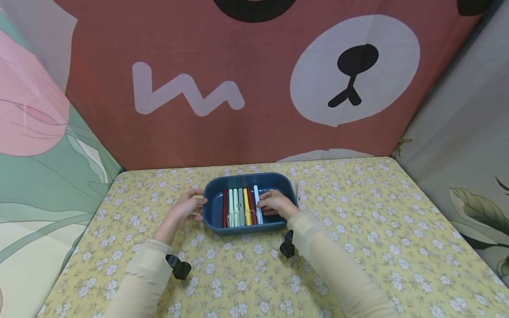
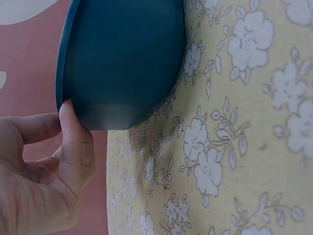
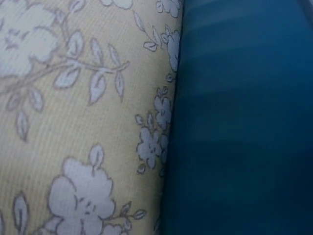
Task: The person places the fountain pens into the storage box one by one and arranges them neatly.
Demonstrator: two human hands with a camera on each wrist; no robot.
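A dark blue tray (image 1: 210,212) with rounded corners sits on the table, holding a row of pens laid side by side. They include a dark red pen (image 1: 225,207), pale green pens (image 1: 233,207), a grey-green pen (image 1: 241,207), a yellow pen (image 1: 247,206) and another dark red pen (image 1: 252,206). My left hand (image 1: 189,206) grips the tray's left rim; the left wrist view shows its fingertips at the edge. Inside the tray, my right hand (image 1: 277,203) pinches a light blue pen (image 1: 257,207) at the row's right end. The right wrist view shows only tray wall and cloth.
Just outside the tray's right side lies a pale pink pen (image 1: 299,194). A yellow floral cloth (image 1: 238,282) covers the table. Behind it hangs a reddish curtain (image 1: 179,141) with a bear print, and patterned fabric (image 1: 469,154) stands at the sides.
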